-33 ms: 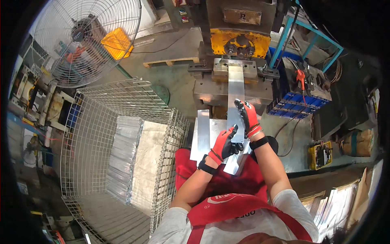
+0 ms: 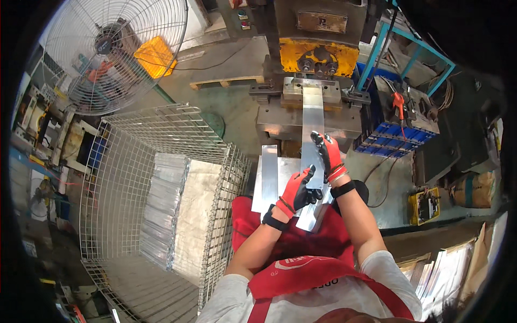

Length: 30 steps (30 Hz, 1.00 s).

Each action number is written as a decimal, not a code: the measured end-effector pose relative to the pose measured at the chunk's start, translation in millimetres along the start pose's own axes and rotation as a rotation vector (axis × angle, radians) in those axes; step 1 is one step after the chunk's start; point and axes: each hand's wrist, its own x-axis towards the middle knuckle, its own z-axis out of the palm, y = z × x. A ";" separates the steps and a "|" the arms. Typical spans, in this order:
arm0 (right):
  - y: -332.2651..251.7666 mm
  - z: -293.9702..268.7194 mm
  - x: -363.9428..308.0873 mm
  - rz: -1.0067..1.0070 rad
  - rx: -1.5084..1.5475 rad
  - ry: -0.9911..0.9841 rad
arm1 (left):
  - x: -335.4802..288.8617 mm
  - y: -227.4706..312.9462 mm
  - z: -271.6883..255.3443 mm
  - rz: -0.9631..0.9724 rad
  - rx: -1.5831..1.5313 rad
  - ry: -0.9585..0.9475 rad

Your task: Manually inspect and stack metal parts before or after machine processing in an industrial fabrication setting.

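A long, flat metal strip (image 2: pixel 313 119) stretches away from me, its far end lying in the die (image 2: pixel 291 96) of a machine press (image 2: pixel 318 51). At the strip's near end my left hand (image 2: pixel 297 192), in a red and black glove, is closed with thumb and fingers on it. My right hand (image 2: pixel 329 153), gloved alike, grips its right edge farther up. Below my hands more metal strips (image 2: pixel 308 220) lie over my lap, partly hidden. Left of the held strip, another strip (image 2: pixel 270 171) rests on a pale surface (image 2: pixel 258 200).
A wire mesh cage (image 2: pixel 229 177) with stacked metal strips (image 2: pixel 161 210) and a tan sheet (image 2: pixel 196 220) stands at my left. Beyond it is a large fan (image 2: pixel 110 46). Blue crates (image 2: pixel 393 139) carrying tools and a small yellow bin (image 2: pixel 425 206) are at the right.
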 end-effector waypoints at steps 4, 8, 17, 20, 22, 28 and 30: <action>-2.5 -0.2 -2.3 0.025 -0.073 0.006 | 0.7 2.5 0.0 -0.050 0.021 0.024; 7.8 -8.4 2.3 0.037 -0.049 -0.015 | 0.3 1.1 2.0 -0.057 -0.033 0.056; -1.2 2.8 -5.4 0.056 0.045 0.046 | -1.3 2.9 0.5 -0.079 0.011 0.072; 7.5 -4.6 0.6 -0.005 0.050 -0.011 | 3.8 0.9 -3.9 -0.085 -0.017 0.016; 16.2 -11.1 7.9 -0.011 0.046 -0.032 | 5.9 -1.4 -2.9 -0.047 -0.039 0.004; 13.3 1.0 7.4 0.008 0.234 -0.015 | 5.9 -0.5 -14.1 -0.008 -0.044 -0.115; 15.0 -13.0 8.9 0.028 0.038 -0.028 | 4.6 -5.6 -17.8 0.073 -0.014 -0.104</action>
